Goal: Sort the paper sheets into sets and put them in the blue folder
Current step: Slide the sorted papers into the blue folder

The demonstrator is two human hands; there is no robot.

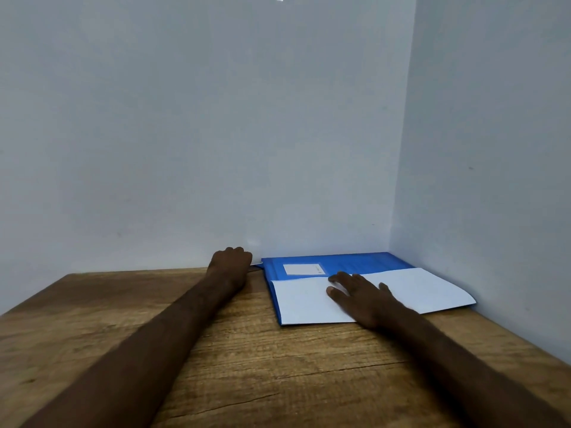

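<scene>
At the far right corner of the brown wooden table [247, 366], where the two pale walls [185, 118] meet, lies the flat blue plastic folder [340, 261]. The white paper sheets [309, 304] lie on its near half, with a thin blue strip showing along their left edge. How many sheets are in the stack cannot be seen. The right hand [364, 295] rests flat on the sheets, its fingers straight and spread, and it presses them down without gripping anything. The left hand [230, 264] is at the left end of the folder, close to the wall, with its fingers curled away from the camera. Whether it pinches the folder's edge or only rests there, I cannot tell. In my judgement the sorting is mostly finished, and the step in hand is putting the gathered set into the folder, which seems not yet opened for it. The next move probably calls for lifting the cover at the left edge while the right hand keeps the sheets aligned, then sliding them inside. The folder has a small white rectangular label [301, 269], but its writing is too small to read, and no brand is visible.
</scene>
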